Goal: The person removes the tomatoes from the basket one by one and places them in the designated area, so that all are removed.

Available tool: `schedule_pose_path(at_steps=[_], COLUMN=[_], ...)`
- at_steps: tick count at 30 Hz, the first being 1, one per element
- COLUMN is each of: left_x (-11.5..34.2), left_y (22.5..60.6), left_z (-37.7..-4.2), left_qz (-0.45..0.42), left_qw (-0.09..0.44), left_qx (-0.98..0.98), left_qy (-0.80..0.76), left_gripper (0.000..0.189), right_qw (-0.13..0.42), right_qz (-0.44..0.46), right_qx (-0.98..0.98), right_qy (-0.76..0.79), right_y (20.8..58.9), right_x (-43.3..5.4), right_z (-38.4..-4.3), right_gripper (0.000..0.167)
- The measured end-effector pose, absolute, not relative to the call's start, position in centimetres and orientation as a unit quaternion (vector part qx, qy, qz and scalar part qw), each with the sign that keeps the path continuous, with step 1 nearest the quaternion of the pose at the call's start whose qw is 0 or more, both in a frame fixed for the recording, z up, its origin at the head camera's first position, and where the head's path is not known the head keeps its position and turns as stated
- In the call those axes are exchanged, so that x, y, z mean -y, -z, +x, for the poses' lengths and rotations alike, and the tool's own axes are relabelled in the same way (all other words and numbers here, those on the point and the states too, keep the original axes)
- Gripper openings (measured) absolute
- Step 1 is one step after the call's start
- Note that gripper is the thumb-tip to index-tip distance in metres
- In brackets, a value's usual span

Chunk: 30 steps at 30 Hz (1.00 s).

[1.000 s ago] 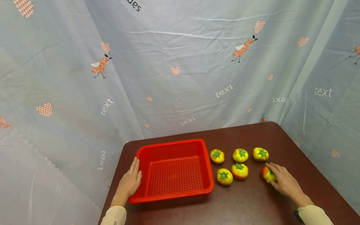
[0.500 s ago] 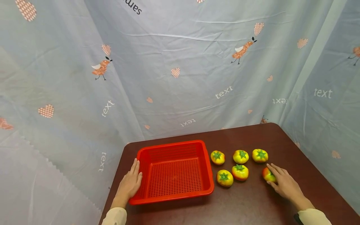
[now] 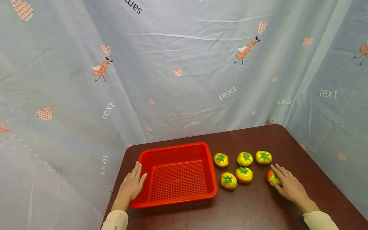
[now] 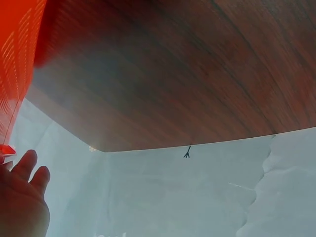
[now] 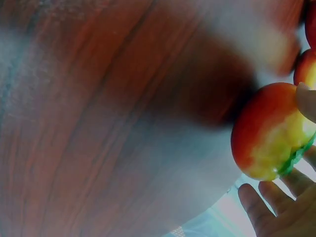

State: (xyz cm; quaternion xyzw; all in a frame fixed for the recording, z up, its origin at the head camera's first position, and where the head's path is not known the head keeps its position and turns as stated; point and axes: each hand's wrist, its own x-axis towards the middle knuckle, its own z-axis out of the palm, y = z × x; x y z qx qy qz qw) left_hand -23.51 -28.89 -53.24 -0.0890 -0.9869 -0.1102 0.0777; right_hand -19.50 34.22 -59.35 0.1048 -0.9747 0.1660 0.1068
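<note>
My left hand rests on the left rim of a red plastic basket, its fingers lying straight along the edge. In the left wrist view its fingertips show beside the perforated basket wall. At the right, my right hand holds a yellow-red tomato with a green leafy top, partly covered by the fingers. The right wrist view has this tomato between the thumb and the fingers. Whether it touches the table cannot be told.
Several more tomatoes lie between basket and right hand: one near the basket's back right corner, one in front, two in the middle, one at the back right. A patterned curtain surrounds the dark brown table.
The view shifts slightly. The right hand stays at its tomato and the left hand stays on the basket rim, its thumb slightly farther from the fingers.
</note>
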Motion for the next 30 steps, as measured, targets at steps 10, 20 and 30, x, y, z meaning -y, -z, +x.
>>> schedule_pose_path(at_steps=[10,20,30], left_x=[29.3,27.8,24.5], left_y=[52.3,50.3,48.4], left_z=[-23.7,-25.6,-28.0], left_qz=[-0.078,-0.074,-0.07], left_qw=[0.079,0.081,0.065], left_qx=[0.991,0.992,0.994], left_qy=[0.073,0.063,0.055], left_gripper=[0.064,0.067,0.071], right_qw=[0.134,0.176,0.148], right_qz=[0.109,0.13,0.159], right_qx=[0.97,0.963,0.962], right_qy=[-0.169,-0.159,-0.167], right_y=[58.2,55.0,51.3], right_x=[-33.4,-31.3,-25.9], right_z=[-20.0,-22.8,-27.2], right_gripper=[0.062,0.058,0.06])
